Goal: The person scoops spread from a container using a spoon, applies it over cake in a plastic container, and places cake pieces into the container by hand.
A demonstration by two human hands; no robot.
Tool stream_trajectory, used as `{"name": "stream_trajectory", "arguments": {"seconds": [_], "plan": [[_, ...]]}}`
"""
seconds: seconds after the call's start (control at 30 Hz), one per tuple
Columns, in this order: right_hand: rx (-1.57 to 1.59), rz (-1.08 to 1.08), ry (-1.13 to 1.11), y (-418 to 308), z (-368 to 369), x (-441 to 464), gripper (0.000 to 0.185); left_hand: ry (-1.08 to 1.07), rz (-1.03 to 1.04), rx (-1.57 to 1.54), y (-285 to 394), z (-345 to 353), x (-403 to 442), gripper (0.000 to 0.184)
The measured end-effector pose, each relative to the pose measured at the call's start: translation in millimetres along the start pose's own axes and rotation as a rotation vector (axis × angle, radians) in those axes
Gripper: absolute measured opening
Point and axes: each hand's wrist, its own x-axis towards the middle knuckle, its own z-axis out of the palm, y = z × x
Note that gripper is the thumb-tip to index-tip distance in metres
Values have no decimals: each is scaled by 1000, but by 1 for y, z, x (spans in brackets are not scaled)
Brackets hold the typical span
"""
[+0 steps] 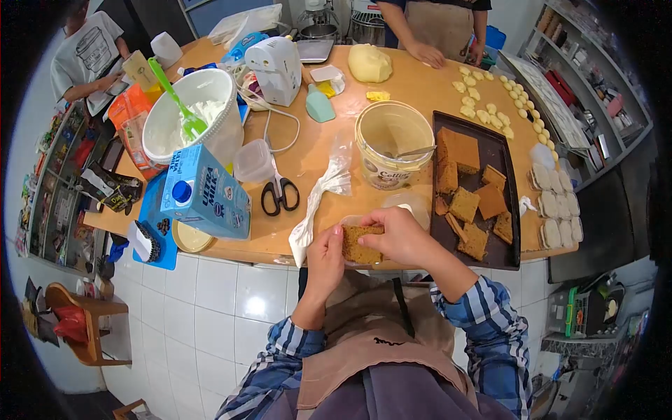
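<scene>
A piece of brown sponge cake (361, 249) is held between my two hands at the front edge of the table. My left hand (326, 263) grips its left side, thumb along the edge. Curled over the top and right side are the fingers of my right hand (396, 239). Partly hidden behind that hand is a clear plastic container (414, 203). More cake pieces (464, 204) lie on the dark baking tray (495, 260) to the right. Beyond my hands stands a cream-coloured tub (383, 171) with a utensil in it. A white piping bag (315, 203) lies left of it.
Scissors (280, 194), a milk carton (208, 196) and a white mixing bowl (231, 119) with a green spatula stand to the left. Dough (369, 63) and shaped dough pieces (483, 112) sit farther back. A person (437, 31) stands across the table, another person (87, 56) at the far left.
</scene>
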Motion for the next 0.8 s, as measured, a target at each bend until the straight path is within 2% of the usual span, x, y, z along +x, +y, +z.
{"name": "stream_trajectory", "arguments": {"seconds": [0.03,0.13,0.3,0.53,0.7,0.8], "plan": [[-26,-46,34,-1,1,-1,26,1,5,4,1,0,0,33],[122,114,-51,-10,-5,-3,26,4,18,22,5,0,-1,33],[82,-11,-2,10,4,2,30,26,23,131,11,2,-1,33],[-25,-46,25,13,6,6,31,118,58,535,35,3,-2,32],[45,29,0,8,6,7,32,119,113,759,42,3,-3,28],[36,27,7,10,8,8,32,129,221,736,42,4,-4,21]]}}
